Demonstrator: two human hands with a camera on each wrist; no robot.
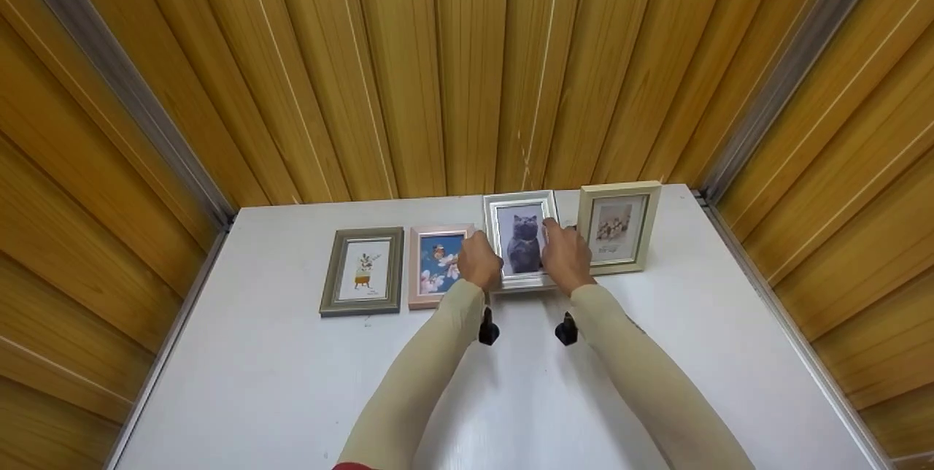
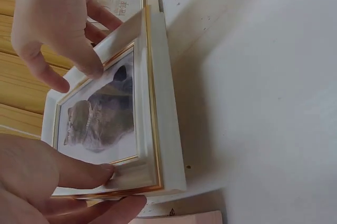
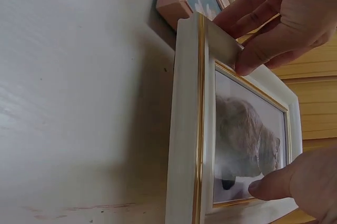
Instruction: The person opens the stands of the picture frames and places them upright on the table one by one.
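A silver-white picture frame [image 1: 519, 240] with a grey cat photo leans upright at the far side of the white table, held at both sides. My left hand [image 1: 479, 261] grips its left side, thumb [image 2: 87, 174] on the front border and fingers round the edge. On the opposite side my right hand [image 1: 567, 255] pinches the border, its thumb [image 3: 274, 184] over the front. A pink frame [image 1: 432, 266] with a blossom picture stands just left, partly covered by my left hand. To the right of my right hand is a cream frame [image 1: 619, 229].
At the left of the row stands a grey-green frame [image 1: 363, 271] with a cartoon animal picture. Wood-patterned panels [image 1: 467, 68] rise behind the white table [image 1: 277, 375] and on both sides. Grey metal rails [image 1: 810, 338] run along the table's sides.
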